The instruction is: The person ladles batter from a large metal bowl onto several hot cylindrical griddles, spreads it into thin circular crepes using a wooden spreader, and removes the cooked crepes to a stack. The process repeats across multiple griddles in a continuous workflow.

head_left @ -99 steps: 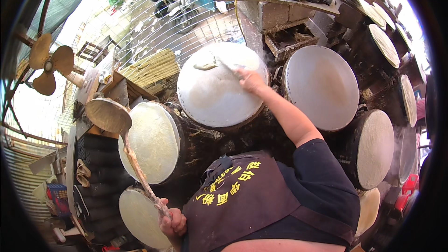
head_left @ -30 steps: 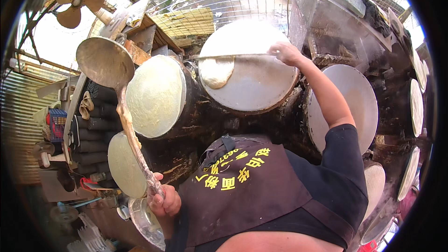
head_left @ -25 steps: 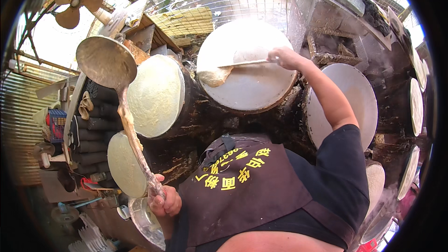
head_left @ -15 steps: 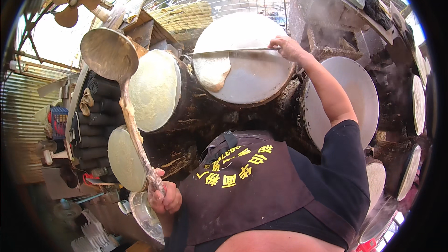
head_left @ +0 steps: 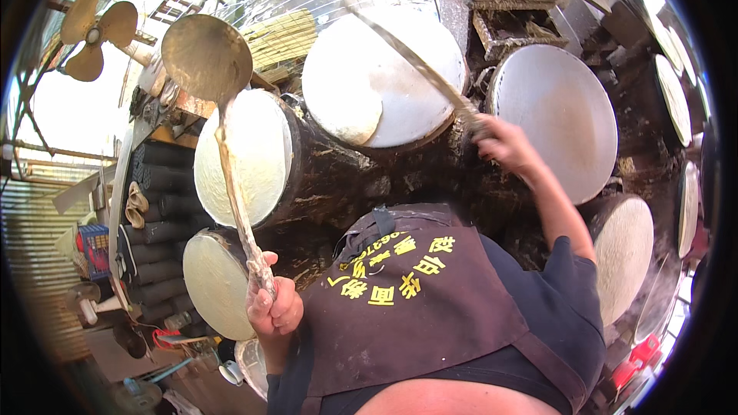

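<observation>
My left hand [head_left: 274, 307] is closed around the batter-crusted handle of a large metal ladle [head_left: 207, 58], its round bowl raised at the upper left. In my right hand [head_left: 503, 144] is the handle of a long, narrow flat spreader blade [head_left: 411, 58]. That blade slants up and left over the middle round griddle [head_left: 419, 117]. White batter [head_left: 338, 81] coats the far and left parts of this griddle, with a rounded edge at the near left. Bare grey metal shows at its near right. Whether the blade touches the batter, I cannot tell.
On the left, two more griddles bear pale sheets [head_left: 244, 165]. A bare grey griddle [head_left: 557, 119] stands at the right, with a pale-coated one [head_left: 626, 261] nearer me. A fan [head_left: 94, 34] is at the upper left; dark rolls [head_left: 165, 207] lie stacked below it.
The spreader blade has swung from lying level across the middle griddle to a slant, as my right hand moved nearer me and right. The ladle's bowl has shifted right. The whole view has turned slightly.
</observation>
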{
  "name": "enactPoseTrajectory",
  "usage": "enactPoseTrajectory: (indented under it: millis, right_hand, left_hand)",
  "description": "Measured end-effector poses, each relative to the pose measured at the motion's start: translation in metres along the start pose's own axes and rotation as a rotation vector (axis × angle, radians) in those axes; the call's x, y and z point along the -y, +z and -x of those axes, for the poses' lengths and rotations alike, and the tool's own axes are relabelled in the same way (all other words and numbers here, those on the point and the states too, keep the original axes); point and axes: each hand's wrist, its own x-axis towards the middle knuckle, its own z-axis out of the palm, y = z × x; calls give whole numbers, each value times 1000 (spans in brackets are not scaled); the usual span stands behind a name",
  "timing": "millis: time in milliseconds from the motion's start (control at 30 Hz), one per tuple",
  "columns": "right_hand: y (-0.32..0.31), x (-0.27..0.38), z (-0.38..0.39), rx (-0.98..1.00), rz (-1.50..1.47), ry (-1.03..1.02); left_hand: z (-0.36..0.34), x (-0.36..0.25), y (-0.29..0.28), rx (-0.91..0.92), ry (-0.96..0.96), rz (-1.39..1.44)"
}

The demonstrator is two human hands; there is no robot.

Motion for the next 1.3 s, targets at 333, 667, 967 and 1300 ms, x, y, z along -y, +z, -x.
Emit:
enactPoseTrajectory:
  millis: [333,667,967,1300]
  right_hand:
    - [262,10,6,-44,26,-15]
    - [176,-6,90,-222,-150,273]
    - [185,-35,74,-310,295,-242]
    - [91,-47,56,-315,382,-112]
  left_hand:
    - [29,-62,-40,29,-27,31]
    - [36,-81,-75,157,-222,165]
    - [31,-61,-59,220,-264,152]
    - [20,-27,-30,159,-289,211]
